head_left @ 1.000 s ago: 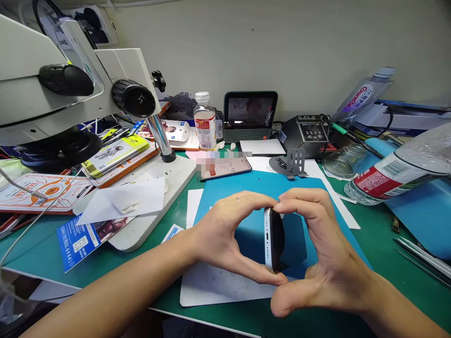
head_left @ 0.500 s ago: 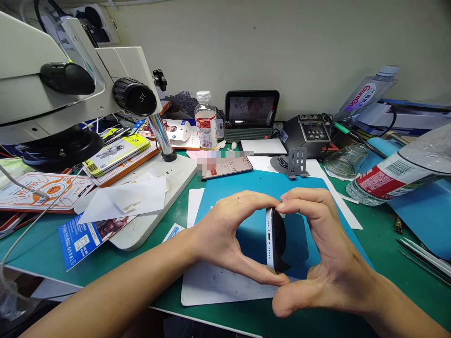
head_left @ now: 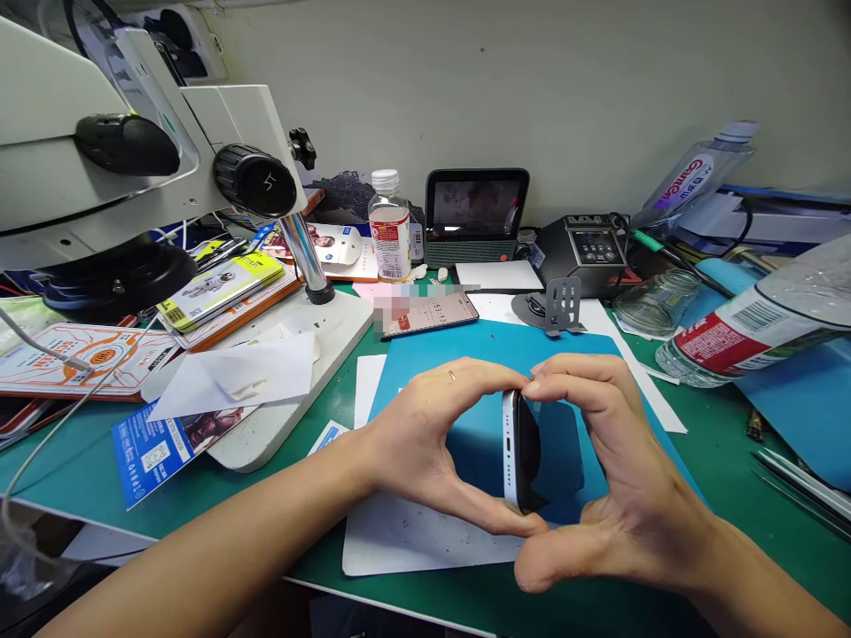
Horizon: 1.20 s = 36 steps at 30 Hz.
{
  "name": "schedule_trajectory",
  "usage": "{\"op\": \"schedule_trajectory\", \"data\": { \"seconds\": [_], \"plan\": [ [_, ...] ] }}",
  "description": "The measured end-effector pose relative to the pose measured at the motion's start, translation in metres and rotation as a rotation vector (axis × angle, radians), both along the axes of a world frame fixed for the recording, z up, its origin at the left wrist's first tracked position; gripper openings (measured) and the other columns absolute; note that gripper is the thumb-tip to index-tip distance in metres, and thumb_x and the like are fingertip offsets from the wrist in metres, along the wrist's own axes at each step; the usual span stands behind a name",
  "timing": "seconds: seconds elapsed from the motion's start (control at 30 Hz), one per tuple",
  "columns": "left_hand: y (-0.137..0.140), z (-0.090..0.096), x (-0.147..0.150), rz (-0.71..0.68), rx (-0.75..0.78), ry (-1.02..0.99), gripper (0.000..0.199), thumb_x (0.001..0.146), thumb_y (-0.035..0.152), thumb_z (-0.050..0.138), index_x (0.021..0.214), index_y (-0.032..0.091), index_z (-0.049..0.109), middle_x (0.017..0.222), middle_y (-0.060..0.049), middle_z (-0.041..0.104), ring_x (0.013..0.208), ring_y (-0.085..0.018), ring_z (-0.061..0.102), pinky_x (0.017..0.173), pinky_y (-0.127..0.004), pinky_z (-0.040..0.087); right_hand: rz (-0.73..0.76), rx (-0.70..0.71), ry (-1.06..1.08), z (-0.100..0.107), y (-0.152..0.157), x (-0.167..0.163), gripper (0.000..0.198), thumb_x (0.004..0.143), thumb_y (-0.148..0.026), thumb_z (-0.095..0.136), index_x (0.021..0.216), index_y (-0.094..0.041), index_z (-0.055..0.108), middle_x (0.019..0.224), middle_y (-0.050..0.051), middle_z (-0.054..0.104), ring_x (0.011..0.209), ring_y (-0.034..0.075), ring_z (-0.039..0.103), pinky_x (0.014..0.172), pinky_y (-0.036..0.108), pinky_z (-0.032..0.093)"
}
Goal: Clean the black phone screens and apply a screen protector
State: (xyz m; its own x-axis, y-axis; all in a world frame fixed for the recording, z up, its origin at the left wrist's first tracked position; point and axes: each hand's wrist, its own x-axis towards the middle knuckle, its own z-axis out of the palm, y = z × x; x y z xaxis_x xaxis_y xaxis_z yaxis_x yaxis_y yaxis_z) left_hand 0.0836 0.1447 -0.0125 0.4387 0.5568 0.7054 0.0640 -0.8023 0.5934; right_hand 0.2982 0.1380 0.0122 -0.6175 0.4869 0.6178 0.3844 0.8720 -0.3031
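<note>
A smartphone [head_left: 510, 452] stands on its long edge between my hands, its charging port and silver-white bottom edge facing me. My left hand [head_left: 432, 443] grips it from the left, fingers at the upper edge and thumb at the lower. From the right, my right hand [head_left: 618, 470] curls round with its fingertips at the phone's upper edge; its thumb is low, beside my left thumb. The black face is turned right. Behind it, a dark see-through rectangle [head_left: 562, 447] shows against the blue mat [head_left: 425, 354]; whether it is a sheet or a shadow I cannot tell.
A microscope [head_left: 253, 182] stands on the left, with boxes and papers around its base. Another phone [head_left: 432, 314] lies beyond the mat, near a small metal stand [head_left: 562, 306]. A bottle [head_left: 389, 230] and a tablet [head_left: 475, 208] stand behind; a large bottle [head_left: 737, 332] leans at right.
The hands and the phone keep nearly the same pose. The whole view has shifted very slightly.
</note>
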Motion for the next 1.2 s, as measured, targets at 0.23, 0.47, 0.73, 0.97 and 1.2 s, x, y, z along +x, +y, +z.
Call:
{"op": "schedule_trajectory", "data": {
  "seconds": [0.23,0.47,0.73,0.97,1.2],
  "plan": [
    [0.0,0.0002,0.0005,0.01,0.038,-0.016,0.081,0.061,0.047,0.091,0.129,0.018,0.057,0.12,-0.012,0.072,0.108,-0.025,0.07,0.096,-0.035,0.055,-0.017,-0.002,0.004,-0.0001,0.0009,-0.0004,0.105,0.053,-0.078,0.084,0.133,-0.023,0.044,0.118,0.011,0.048,0.108,0.029,0.053,0.088,0.043,0.051],
    [0.0,-0.0001,0.0002,0.003,0.022,-0.01,0.081,0.062,0.048,0.091,0.131,0.021,0.056,0.12,-0.01,0.072,0.108,-0.026,0.07,0.096,-0.037,0.055,-0.015,-0.009,0.007,-0.0013,-0.0001,0.0006,0.105,0.054,-0.076,0.085,0.133,-0.022,0.043,0.118,0.012,0.046,0.108,0.029,0.053,0.088,0.042,0.053],
    [0.0012,-0.0027,0.0008,0.005,0.045,-0.024,0.083,0.062,0.049,0.091,0.132,0.021,0.055,0.12,-0.011,0.072,0.109,-0.026,0.07,0.097,-0.037,0.054,0.007,-0.033,0.031,-0.0036,0.0012,0.0013,0.103,0.057,-0.076,0.084,0.134,-0.02,0.042,0.121,0.012,0.045,0.112,0.028,0.052,0.092,0.039,0.052],
    [0.0,-0.0011,-0.0005,0.018,0.034,-0.01,0.083,0.064,0.051,0.09,0.133,0.02,0.054,0.12,-0.01,0.071,0.109,-0.026,0.069,0.097,-0.036,0.054,0.006,-0.046,0.045,-0.0039,0.002,0.0005,0.103,0.055,-0.074,0.086,0.134,-0.023,0.043,0.12,0.011,0.045,0.111,0.029,0.052,0.092,0.042,0.052],
    [0.0014,-0.0021,0.0001,0.026,0.052,-0.021,0.083,0.062,0.05,0.091,0.131,0.02,0.055,0.119,-0.011,0.072,0.108,-0.026,0.07,0.096,-0.036,0.055,-0.001,-0.067,0.055,-0.0045,0.0012,0.0007,0.095,0.063,-0.076,0.078,0.135,-0.025,0.042,0.119,0.012,0.044,0.111,0.03,0.052,0.093,0.045,0.054]
  ]
}}
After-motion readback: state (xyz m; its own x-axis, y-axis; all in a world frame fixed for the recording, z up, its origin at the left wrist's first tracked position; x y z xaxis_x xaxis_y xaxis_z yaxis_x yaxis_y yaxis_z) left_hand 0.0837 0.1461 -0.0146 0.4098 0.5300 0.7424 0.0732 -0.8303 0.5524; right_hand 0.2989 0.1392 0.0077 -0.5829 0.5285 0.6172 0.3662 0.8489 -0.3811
